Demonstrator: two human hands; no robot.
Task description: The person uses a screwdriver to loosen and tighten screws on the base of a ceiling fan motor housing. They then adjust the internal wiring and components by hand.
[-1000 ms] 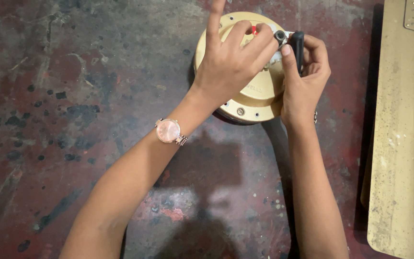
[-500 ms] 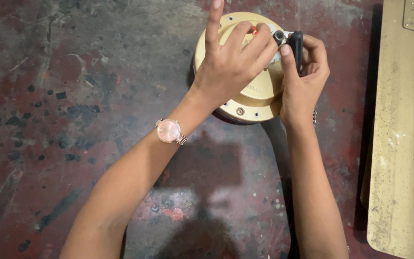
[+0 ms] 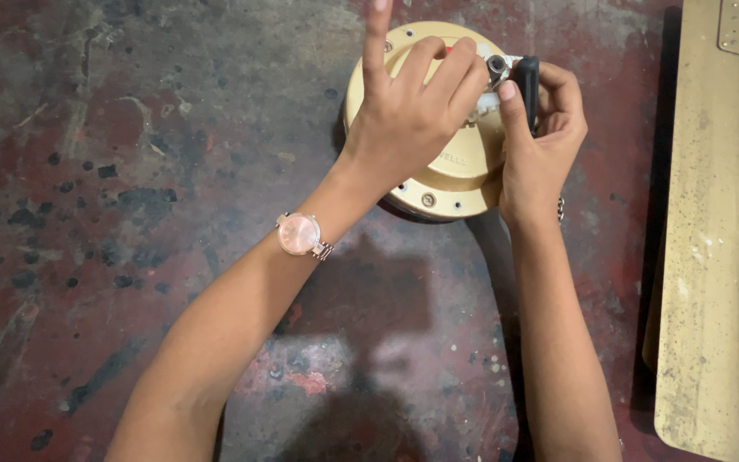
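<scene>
The left hand [image 3: 412, 111] curls its middle and ring fingers over the top of the gold fan motor housing [image 3: 438, 171], the index finger sticking straight up, away from the wearer. Its wrist carries a pink watch [image 3: 301, 234], and the forearm runs down to the lower left. The right hand [image 3: 540, 145] wraps its fingers around a black tool handle [image 3: 527, 81], thumb pressed along it. The handle stands roughly upright in the view, at the housing's upper right edge. The round housing lies flat on the stained red floor [image 3: 130, 171]. A gold fan blade [image 3: 712, 231] lies lengthwise at the right.
</scene>
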